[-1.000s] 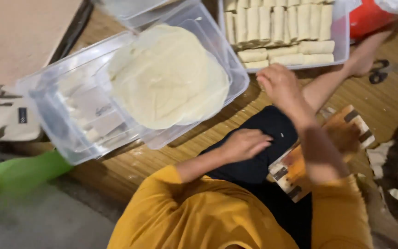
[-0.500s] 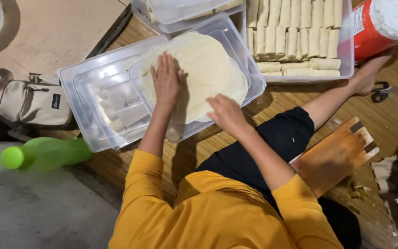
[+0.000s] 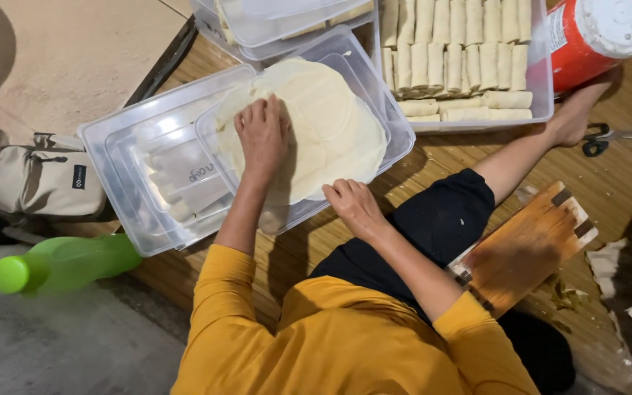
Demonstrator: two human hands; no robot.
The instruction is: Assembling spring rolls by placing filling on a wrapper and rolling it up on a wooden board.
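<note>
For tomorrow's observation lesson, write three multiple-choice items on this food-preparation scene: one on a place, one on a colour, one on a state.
1. Where does the left hand rest?
A. on the stack of round pale dough wrappers
B. on the wooden board
C. on the beige pouch

2. What colour is the plastic bottle lying on the floor?
A. red
B. green
C. blue

3. How is the right hand?
A. gripping scissors
B. lifting a lid
C. holding nothing, fingers on the rim of the clear plastic container

Answers:
1 A: the palm lies flat on the wrappers.
2 B: both the bottle's body and its cap are bright green.
3 C: the hand grips nothing; it sits at the container's near edge.
</note>
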